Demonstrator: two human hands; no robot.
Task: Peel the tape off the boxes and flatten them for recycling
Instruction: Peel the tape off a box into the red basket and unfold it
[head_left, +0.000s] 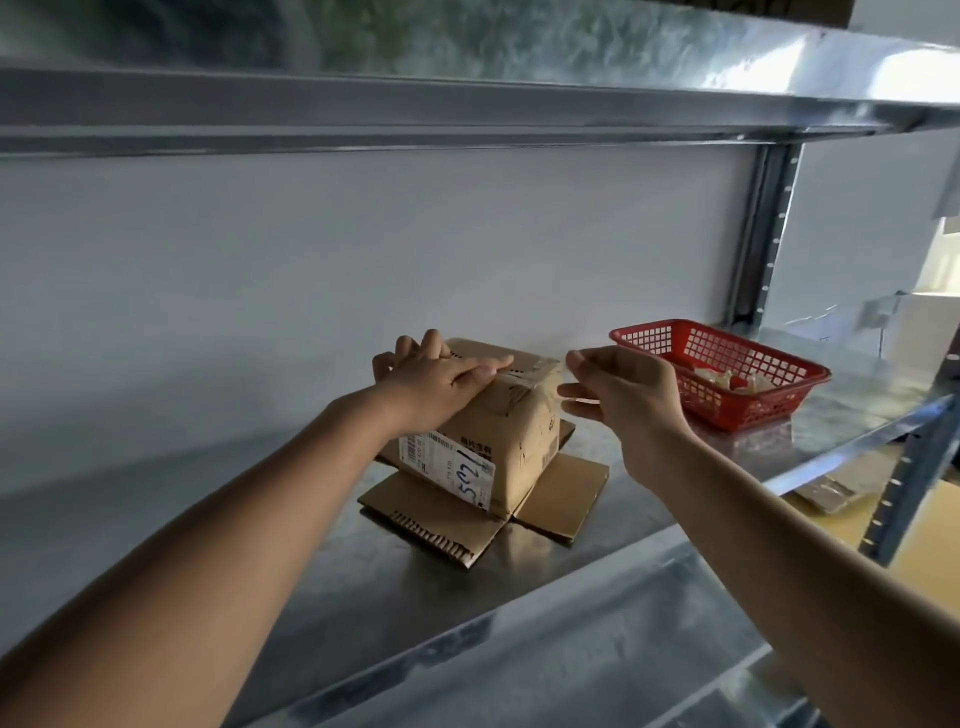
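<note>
1. The shelf (322, 561) is bare metal, and it carries everything you are working on, with another shelf level close overhead.
2. The box (511, 441) stands near the shelf's back edge, about midway along, upside down with its bottom flaps splayed flat on the metal. A white label (451, 464) faces you.
3. The basket (724, 371), red, sits toward the shelf's right back corner, just beside the box, with crumpled scraps inside.
4. Your left hand (431, 376) lies on the box top, fingers straight and spread, pressing down.
5. Your right hand (623, 387) hovers at the box's right top edge, fingers apart, thumb and forefinger not closed on anything.
6. The tape (535, 370), clear and wrinkled, runs across the box top and down its right side.
</note>
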